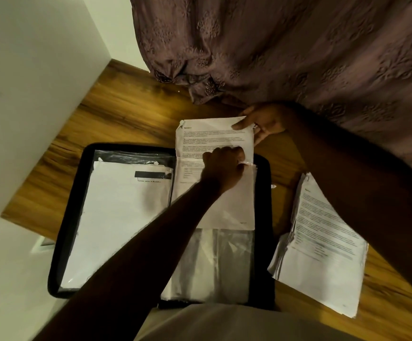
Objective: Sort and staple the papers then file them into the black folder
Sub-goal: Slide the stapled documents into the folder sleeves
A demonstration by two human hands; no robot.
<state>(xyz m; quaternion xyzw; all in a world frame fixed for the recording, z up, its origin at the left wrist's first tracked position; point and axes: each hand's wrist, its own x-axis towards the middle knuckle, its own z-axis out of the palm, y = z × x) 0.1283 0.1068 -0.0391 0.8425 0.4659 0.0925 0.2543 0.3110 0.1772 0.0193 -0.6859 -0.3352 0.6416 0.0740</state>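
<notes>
A black folder (70, 212) lies open on the wooden table, with clear plastic sleeves on both sides. The left sleeve holds white sheets (118, 217). A printed paper set (214, 136) sits partway inside the right sleeve (214, 262), its upper part sticking out past the folder's far edge. My left hand (224, 168) is closed on the sleeve's top edge over this paper. My right hand (261, 124) pinches the paper's far right corner. A stack of printed papers (323, 249) lies on the table to the right of the folder.
A brownish patterned curtain (286, 50) hangs over the table's far side, close behind my right hand. A white wall (27, 82) borders the table on the left. Bare wooden table (126, 114) shows beyond the folder.
</notes>
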